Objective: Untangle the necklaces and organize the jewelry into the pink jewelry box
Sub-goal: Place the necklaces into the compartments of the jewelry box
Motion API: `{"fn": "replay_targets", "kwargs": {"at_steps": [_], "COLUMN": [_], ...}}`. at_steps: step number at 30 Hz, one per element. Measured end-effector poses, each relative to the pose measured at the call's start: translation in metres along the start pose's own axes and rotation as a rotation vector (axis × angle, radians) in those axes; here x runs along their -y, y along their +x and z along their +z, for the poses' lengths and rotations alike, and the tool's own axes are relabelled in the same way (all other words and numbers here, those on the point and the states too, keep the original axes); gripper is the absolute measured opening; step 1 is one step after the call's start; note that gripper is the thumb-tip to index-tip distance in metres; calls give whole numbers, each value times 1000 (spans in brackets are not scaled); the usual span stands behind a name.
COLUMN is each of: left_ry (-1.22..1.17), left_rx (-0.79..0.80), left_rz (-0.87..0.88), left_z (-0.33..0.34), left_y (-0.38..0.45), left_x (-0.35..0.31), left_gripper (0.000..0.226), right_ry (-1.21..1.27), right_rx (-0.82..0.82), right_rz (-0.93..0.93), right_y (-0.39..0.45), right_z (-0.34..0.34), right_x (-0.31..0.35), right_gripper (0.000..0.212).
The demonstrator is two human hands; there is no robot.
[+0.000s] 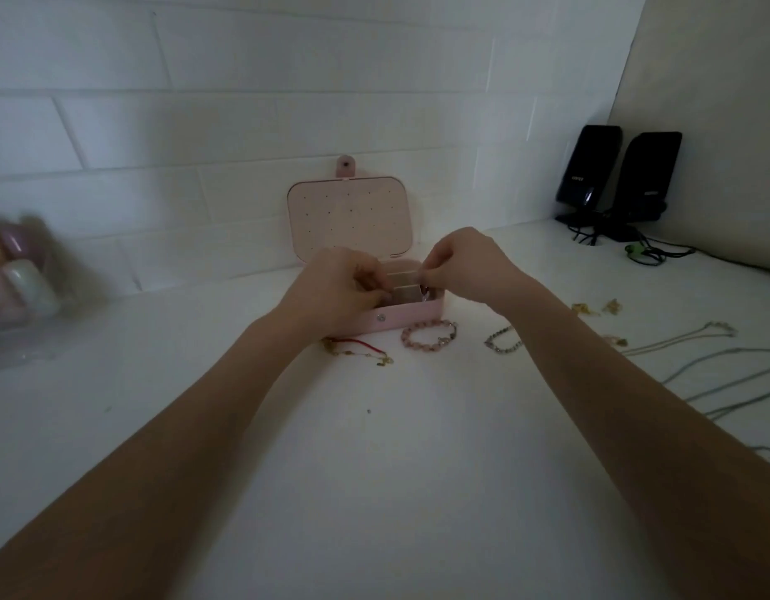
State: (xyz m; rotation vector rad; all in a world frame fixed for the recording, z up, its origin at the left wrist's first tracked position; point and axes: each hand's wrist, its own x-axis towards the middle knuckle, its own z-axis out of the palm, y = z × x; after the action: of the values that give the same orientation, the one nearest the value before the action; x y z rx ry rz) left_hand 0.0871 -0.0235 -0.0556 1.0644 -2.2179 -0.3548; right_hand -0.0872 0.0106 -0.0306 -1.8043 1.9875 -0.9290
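The pink jewelry box (411, 316) stands open against the tiled wall, its lid (352, 216) raised and dotted with small holes. Both my hands are over its open tray. My left hand (337, 290) is curled at the left compartments; my right hand (461, 264) pinches something small at the right side of the tray, too small to name. In front of the box lie a red cord bracelet with gold charms (359, 349), a pink beaded bracelet (426, 335) and a silver bracelet (502, 339).
Several silver chain necklaces (716, 365) stretch across the white counter at right, with small gold pieces (595, 307) behind them. Two black speakers (616, 179) with cables stand in the back right corner. A blurred clear container of pastel items (19, 275) sits at left.
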Motion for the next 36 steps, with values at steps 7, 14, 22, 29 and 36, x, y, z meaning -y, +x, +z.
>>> {"fn": "replay_targets", "kwargs": {"at_steps": [7,14,22,29,36], "left_ry": [-102,-617,-564,-649,-628], "left_rx": [-411,-282,-471,-506,-384], "left_rz": [-231,-673,-592,-611,-625], "left_z": [-7,2,-8,-34,-18], "left_y": [7,34,41,-25,-99], "left_x": [13,56,45,-8,-56], "left_gripper": [38,50,31,29,36], "right_ry": [-52,-217,-367,-459,-366], "right_rx": [-76,53,76,20,7], "right_rz": [38,151,30,-57,51], "right_y": [-1,0,-9,-79,-183], "right_z": [5,21,-3,-38,-38], "right_x": [-2,-10,12,40,3], "right_gripper": [26,21,24,32,19]}}
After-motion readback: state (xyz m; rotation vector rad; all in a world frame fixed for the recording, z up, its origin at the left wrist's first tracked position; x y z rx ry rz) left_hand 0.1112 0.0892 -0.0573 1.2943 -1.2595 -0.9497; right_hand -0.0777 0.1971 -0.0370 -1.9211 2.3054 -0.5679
